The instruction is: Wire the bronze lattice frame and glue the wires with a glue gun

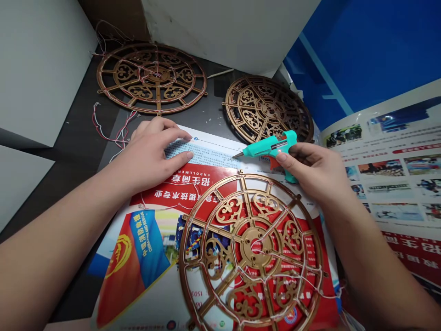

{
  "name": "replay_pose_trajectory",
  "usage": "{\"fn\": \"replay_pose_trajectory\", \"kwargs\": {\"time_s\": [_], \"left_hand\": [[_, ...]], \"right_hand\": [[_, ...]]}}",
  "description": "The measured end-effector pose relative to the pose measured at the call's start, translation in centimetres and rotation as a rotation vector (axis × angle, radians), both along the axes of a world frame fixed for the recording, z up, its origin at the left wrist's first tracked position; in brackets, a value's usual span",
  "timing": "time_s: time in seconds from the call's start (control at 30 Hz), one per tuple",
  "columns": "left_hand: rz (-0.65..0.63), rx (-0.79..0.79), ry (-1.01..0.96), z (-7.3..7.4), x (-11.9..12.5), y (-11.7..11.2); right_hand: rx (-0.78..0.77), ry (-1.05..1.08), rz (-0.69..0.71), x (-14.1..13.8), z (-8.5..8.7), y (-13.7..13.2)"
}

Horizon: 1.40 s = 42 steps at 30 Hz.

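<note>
My right hand (315,168) grips a teal hot glue gun (267,147) by its handle, its metal nozzle pointing left above the printed poster. Below the gun lies a round bronze-coloured openwork frame (255,230) with scroll ornaments. Thin red and white wires (292,271) run along its rings and spokes. My left hand (160,149) rests over the poster's upper left part, fingers apart and holding nothing. Beside that hand, loose wires (120,133) trail on the dark table.
A second round frame (158,94) with wires lies at the back left. Further round frames (265,108), seemingly stacked, lie at the back right. The printed poster (138,294) covers the table's front. A pale wall panel (220,32) and a blue surface (379,46) enclose the back.
</note>
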State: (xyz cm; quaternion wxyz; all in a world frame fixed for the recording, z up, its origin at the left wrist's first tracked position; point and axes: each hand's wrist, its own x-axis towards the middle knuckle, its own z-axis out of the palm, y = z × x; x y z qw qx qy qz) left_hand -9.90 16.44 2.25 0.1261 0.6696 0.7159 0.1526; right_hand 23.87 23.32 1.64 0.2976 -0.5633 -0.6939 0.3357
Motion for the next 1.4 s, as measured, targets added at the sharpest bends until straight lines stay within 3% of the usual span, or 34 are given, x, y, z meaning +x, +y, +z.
{"fn": "replay_pose_trajectory", "kwargs": {"time_s": [1.4], "left_hand": [[0.004, -0.002, 0.019, -0.01, 0.01, -0.02]], "right_hand": [[0.025, 0.016, 0.018, 0.02, -0.23, 0.05]]}}
